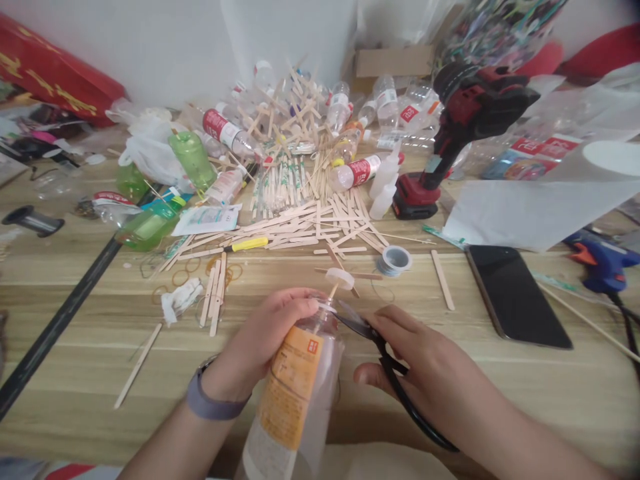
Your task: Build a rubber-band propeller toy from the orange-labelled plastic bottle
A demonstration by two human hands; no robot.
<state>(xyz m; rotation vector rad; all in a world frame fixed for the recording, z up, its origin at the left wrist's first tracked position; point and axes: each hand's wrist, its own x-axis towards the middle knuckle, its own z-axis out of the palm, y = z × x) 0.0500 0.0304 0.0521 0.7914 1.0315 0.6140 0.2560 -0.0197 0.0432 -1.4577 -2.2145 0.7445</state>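
My left hand (280,327) is wrapped around the neck of a clear plastic bottle (287,393) with an orange label, tilted toward me. A thin wooden stick (333,291) rises from the bottle's mouth and carries a white disc, perhaps a cap (340,278). My right hand (400,353) grips a pair of black-handled scissors (387,360). Their blades point left and reach the bottle's neck just below the rim. Whether the blades touch the plastic I cannot tell.
Wooden craft sticks (300,223) and several plastic bottles (360,172) pile up at the back. A red-black cordless drill (425,180) stands right of them. Nearer are a spool (395,260), a phone (515,293), a blue glue gun (603,260) and a yellow cutter (250,244).
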